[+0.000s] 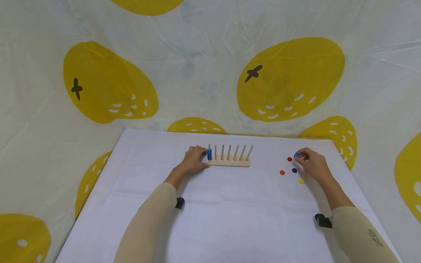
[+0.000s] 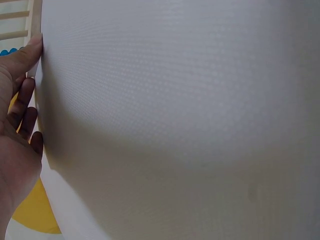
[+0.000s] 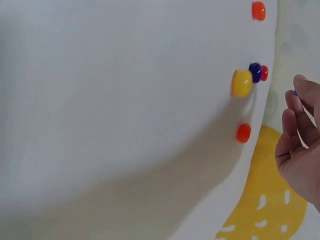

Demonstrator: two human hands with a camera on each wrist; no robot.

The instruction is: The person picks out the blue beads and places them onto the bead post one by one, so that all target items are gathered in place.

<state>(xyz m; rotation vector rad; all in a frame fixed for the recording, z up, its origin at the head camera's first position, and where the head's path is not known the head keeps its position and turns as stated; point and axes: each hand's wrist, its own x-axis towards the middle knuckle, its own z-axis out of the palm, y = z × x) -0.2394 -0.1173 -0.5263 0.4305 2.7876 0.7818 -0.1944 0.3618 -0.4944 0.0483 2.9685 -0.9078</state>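
Note:
A wooden peg rack [image 1: 230, 163] with a row of upright pegs stands toward the back of the table. Blue beads [image 1: 209, 154] are stacked on its leftmost peg; the other pegs are bare. My left hand [image 1: 193, 160] grips the rack's left end, thumb at the front of the base, as the left wrist view also shows. Over on the right, my right hand [image 1: 312, 162] pinches a blue bead [image 1: 296, 155] between thumb and fingertips. In the right wrist view the fingers hide most of that bead.
Loose beads lie around the right hand: red [image 1: 289, 159], orange [image 1: 282, 172], purple [image 1: 294, 170] and yellow [image 1: 300, 180]. Another red-orange bead [image 3: 244, 133] lies close by. A white cloth [image 1: 243, 219] covers the table, and a patterned curtain [image 1: 197, 73] hangs behind it.

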